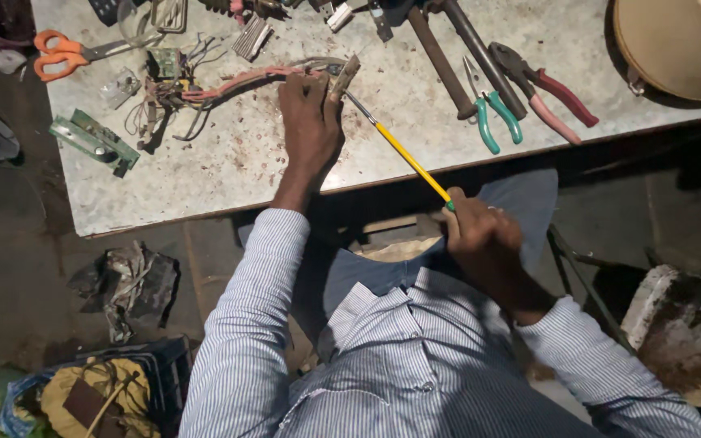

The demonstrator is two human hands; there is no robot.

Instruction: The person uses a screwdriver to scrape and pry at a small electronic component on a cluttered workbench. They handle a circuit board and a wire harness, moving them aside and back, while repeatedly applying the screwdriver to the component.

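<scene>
Dimly lit, worn metal bench (302,174), left hand (310,122) pinning part (345,75), right hand (484,235) w/ yellow screwdriver (407,156)

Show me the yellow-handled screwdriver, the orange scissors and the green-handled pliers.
yellow-handled screwdriver (412,162): head view, middle of the yellow handle.
orange scissors (57,53): head view, the orange handle loops.
green-handled pliers (496,118): head view, between the two green grips.
</scene>
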